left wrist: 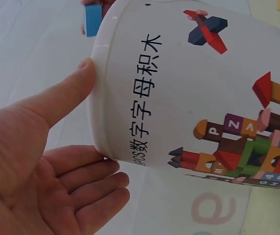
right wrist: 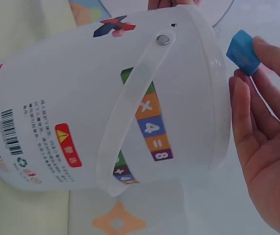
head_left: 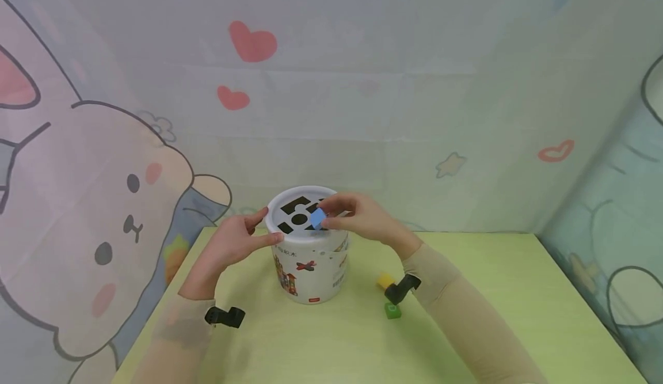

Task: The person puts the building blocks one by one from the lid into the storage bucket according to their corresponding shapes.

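Note:
A white bucket [head_left: 311, 269] with printed block pictures stands upright on the table, its lid [head_left: 287, 198] pierced with shaped holes. My left hand [head_left: 233, 240] touches the left side of the bucket's rim, thumb on the near side and the other fingers stretched out along it. In the left wrist view the thumb [left wrist: 71, 88] meets the rim and the palm faces it. Over the lid, my right hand [head_left: 362, 217] pinches a small blue block [head_left: 317, 218] between thumb and fingertips. The right wrist view shows that blue block [right wrist: 244, 52] just beyond the rim, tilted.
A yellow block [head_left: 385, 281] and a green block [head_left: 392, 310] lie on the table [head_left: 311, 343] to the right of the bucket, near the right wrist. The bucket's white handle [right wrist: 125, 117] hangs down its side. A printed cloth [head_left: 331, 113] rises behind the table.

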A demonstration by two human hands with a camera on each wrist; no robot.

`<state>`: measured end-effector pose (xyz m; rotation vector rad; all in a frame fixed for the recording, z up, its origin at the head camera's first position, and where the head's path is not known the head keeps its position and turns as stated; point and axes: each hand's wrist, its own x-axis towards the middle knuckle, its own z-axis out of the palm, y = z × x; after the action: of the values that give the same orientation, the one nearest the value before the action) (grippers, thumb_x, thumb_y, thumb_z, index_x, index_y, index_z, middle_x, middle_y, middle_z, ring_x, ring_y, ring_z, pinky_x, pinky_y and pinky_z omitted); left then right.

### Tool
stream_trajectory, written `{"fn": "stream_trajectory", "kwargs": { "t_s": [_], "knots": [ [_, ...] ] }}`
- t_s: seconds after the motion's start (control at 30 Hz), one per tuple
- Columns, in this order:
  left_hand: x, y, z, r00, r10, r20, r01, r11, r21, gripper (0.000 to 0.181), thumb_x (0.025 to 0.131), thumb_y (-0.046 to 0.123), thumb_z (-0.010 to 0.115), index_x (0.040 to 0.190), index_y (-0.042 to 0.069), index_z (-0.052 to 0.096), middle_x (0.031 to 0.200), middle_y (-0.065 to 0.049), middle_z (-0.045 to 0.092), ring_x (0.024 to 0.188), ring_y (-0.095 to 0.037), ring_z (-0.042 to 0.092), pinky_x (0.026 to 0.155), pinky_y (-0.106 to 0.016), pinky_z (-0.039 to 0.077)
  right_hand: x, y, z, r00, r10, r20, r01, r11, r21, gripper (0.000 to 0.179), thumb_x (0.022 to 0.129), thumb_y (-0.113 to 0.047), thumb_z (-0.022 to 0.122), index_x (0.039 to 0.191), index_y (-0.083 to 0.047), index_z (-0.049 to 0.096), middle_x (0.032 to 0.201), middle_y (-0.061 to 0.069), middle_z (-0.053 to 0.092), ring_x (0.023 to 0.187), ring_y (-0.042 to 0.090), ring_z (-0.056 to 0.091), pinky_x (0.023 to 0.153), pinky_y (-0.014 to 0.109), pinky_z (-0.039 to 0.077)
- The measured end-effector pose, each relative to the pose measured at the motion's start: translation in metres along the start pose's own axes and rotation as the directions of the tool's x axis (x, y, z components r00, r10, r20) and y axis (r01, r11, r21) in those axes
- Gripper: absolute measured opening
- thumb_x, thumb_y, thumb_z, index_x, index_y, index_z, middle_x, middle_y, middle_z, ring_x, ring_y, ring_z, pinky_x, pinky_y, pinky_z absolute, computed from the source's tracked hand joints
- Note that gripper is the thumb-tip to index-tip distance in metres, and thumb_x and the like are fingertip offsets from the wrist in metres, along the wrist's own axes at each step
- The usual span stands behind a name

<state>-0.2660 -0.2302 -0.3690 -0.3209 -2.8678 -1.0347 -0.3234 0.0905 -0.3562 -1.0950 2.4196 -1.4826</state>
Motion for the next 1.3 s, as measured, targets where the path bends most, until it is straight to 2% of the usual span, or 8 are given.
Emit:
{"fn": "stream_trajectory", "kwargs": {
  "t_s": [0.13, 0.27, 0.43, 0.57, 0.67, 0.8, 0.9, 1.3],
  "knots": [
    [0.002, 0.006, -0.005, 0.999, 0.000, 0.034, 0.000, 1.000, 0.014, 0.094, 0.092, 0.059, 0.081, 0.162, 0.008, 0.045, 0.133, -0.029, 0.068, 0.100, -0.031, 0.060, 0.071, -0.039, 0.045, 0.010, -0.005, 0.004, 1.000, 0.009, -0.024, -0.010, 0.999, -0.042, 0.042, 0.097, -0.034, 0.082, 0.135, -0.018, 0.075, 0.118, -0.004, 0.075, 0.108, 0.018, 0.070, 0.093, 0.039, 0.057],
    [0.003, 0.012, -0.008, 0.998, 0.006, 0.063, -0.008, 0.999, 0.033, 0.094, 0.092, 0.058, 0.081, 0.162, 0.005, 0.044, 0.148, -0.031, 0.058, 0.098, -0.030, 0.062, 0.071, -0.039, 0.047, 0.018, -0.008, 0.008, 1.000, -0.009, -0.022, 0.006, 0.995, -0.095, 0.042, 0.096, -0.035, 0.083, 0.134, -0.018, 0.076, 0.116, -0.005, 0.076, 0.105, 0.015, 0.071, 0.091, 0.037, 0.057],
    [0.005, 0.018, -0.011, 0.997, 0.006, 0.078, -0.011, 0.998, 0.061, 0.094, 0.092, 0.057, 0.081, 0.160, 0.002, 0.046, 0.152, -0.031, 0.054, 0.099, -0.028, 0.061, 0.080, -0.041, 0.047, 0.025, -0.011, 0.012, 1.000, -0.026, -0.014, 0.024, 0.994, -0.109, 0.041, 0.096, -0.031, 0.084, 0.132, -0.014, 0.076, 0.113, -0.003, 0.076, 0.101, 0.016, 0.070, 0.089, 0.036, 0.057],
    [0.006, 0.020, -0.013, 0.995, -0.005, 0.099, 0.000, 0.999, 0.050, 0.095, 0.092, 0.056, 0.082, 0.160, 0.002, 0.045, 0.142, -0.032, 0.062, 0.066, -0.020, 0.045, 0.070, -0.040, 0.044, 0.031, -0.013, 0.015, 1.000, -0.003, -0.009, 0.002, 0.990, -0.141, 0.041, 0.095, -0.032, 0.084, 0.133, -0.016, 0.076, 0.113, -0.005, 0.075, 0.101, 0.015, 0.069, 0.088, 0.035, 0.056],
    [0.006, 0.019, -0.015, 0.994, -0.013, 0.110, 0.008, 0.999, 0.045, 0.096, 0.092, 0.056, 0.082, 0.161, 0.001, 0.044, 0.135, -0.032, 0.066, 0.058, -0.016, 0.034, 0.068, -0.038, 0.043, 0.037, -0.016, 0.018, 1.000, 0.016, 0.008, -0.014, 0.986, -0.165, 0.042, 0.095, -0.035, 0.084, 0.134, -0.020, 0.076, 0.112, -0.007, 0.075, 0.101, 0.013, 0.068, 0.088, 0.033, 0.055],
    [0.007, 0.020, -0.017, 0.993, -0.021, 0.116, 0.016, 0.999, 0.046, 0.095, 0.092, 0.055, 0.082, 0.160, 0.001, 0.045, 0.099, -0.021, 0.071, 0.057, -0.014, 0.034, 0.065, -0.037, 0.041, 0.045, -0.018, 0.022, 0.999, 0.012, 0.052, -0.004, 0.988, -0.152, 0.040, 0.096, -0.032, 0.084, 0.133, -0.019, 0.076, 0.114, -0.007, 0.076, 0.103, 0.011, 0.071, 0.091, 0.032, 0.056],
    [0.007, 0.022, -0.018, 0.992, -0.027, 0.121, 0.022, 0.999, 0.042, 0.094, 0.092, 0.054, 0.083, 0.160, 0.001, 0.046, 0.078, -0.009, 0.058, 0.053, -0.014, 0.029, 0.061, -0.036, 0.037, 0.049, -0.018, 0.025, 0.996, -0.001, 0.086, 0.012, 0.992, -0.127, 0.037, 0.096, -0.026, 0.084, 0.131, -0.016, 0.076, 0.117, -0.006, 0.077, 0.104, 0.010, 0.072, 0.092, 0.031, 0.056],
    [0.010, 0.018, -0.015, 0.993, -0.022, 0.118, 0.017, 0.999, 0.050, 0.093, 0.093, 0.053, 0.082, 0.160, 0.001, 0.045, 0.083, -0.013, 0.062, 0.053, -0.014, 0.028, 0.060, -0.036, 0.037, 0.059, -0.021, 0.034, 0.991, 0.000, 0.136, 0.024, 0.983, -0.180, 0.035, 0.097, -0.026, 0.083, 0.131, -0.018, 0.077, 0.118, -0.008, 0.076, 0.105, 0.007, 0.071, 0.093, 0.028, 0.055]
  ]
}}
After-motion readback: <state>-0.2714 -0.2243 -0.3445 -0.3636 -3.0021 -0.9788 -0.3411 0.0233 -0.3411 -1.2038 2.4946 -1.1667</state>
